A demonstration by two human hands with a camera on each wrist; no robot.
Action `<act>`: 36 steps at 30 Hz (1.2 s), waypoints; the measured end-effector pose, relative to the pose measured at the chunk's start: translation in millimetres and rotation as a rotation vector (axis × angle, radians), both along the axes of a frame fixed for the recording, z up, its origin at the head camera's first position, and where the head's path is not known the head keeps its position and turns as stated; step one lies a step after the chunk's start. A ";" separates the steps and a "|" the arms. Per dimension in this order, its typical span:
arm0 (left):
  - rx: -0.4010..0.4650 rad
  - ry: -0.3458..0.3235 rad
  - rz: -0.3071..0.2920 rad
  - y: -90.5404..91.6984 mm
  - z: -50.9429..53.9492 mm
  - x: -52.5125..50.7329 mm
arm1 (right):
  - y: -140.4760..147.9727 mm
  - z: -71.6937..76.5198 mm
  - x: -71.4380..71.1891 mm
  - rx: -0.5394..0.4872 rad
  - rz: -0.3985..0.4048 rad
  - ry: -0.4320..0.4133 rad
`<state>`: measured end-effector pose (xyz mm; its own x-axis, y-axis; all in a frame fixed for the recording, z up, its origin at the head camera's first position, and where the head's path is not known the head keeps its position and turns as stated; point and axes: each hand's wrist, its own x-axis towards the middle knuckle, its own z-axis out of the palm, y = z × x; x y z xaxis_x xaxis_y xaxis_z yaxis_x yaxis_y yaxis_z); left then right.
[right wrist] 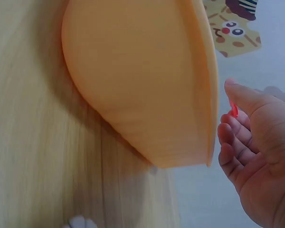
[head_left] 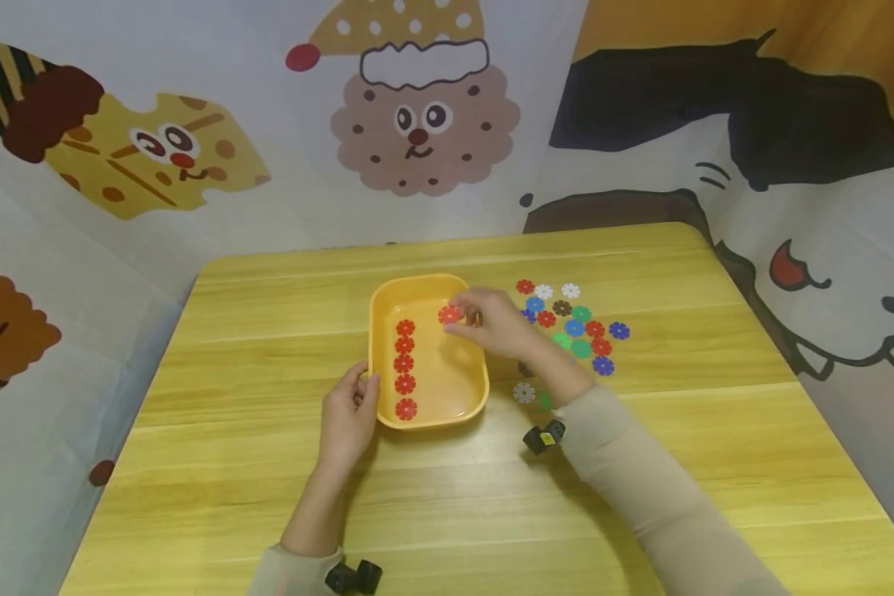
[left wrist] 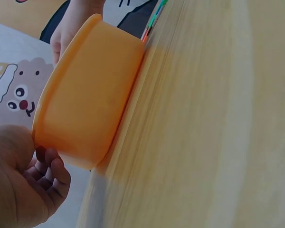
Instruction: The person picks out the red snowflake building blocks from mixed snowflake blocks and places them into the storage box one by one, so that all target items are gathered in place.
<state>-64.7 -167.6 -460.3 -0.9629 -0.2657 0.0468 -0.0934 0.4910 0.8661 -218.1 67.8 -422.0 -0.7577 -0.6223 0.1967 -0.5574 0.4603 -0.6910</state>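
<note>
A yellow-orange plastic tray (head_left: 447, 385) stands on the table, with several red snowflake discs (head_left: 404, 363) in a column along its left side. My left hand (head_left: 348, 418) holds the tray's left rim between thumb and fingers; the left wrist view shows the tray's outer wall (left wrist: 85, 95) beside that hand. Over the tray's far right part, my right hand (head_left: 495, 324) pinches one more red snowflake disc (head_left: 449, 314). Seen edge-on in the right wrist view, that disc (right wrist: 233, 110) sits between thumb and fingers, above the rim.
Loose snowflake discs (head_left: 574, 329) in red, white, blue, green and brown lie right of the tray on the wooden table (head_left: 253, 348). A white disc (head_left: 524, 393) and a partly hidden green one lie near the right forearm. Cartoon-printed cloth (head_left: 268, 199) hangs behind the table.
</note>
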 end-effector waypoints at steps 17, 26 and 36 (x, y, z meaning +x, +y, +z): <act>0.001 0.000 -0.006 0.1 -0.2 0.8 | -36.3 -4.0 -7.8 0.131 0.041 -0.013; 0.002 -0.005 -0.013 0.1 -2.8 -0.1 | -55.3 -7.9 -14.7 0.316 -0.002 0.015; 0.011 -0.008 -0.016 1.4 -1.3 1.0 | -64.7 -9.4 -16.7 0.494 -0.063 0.009</act>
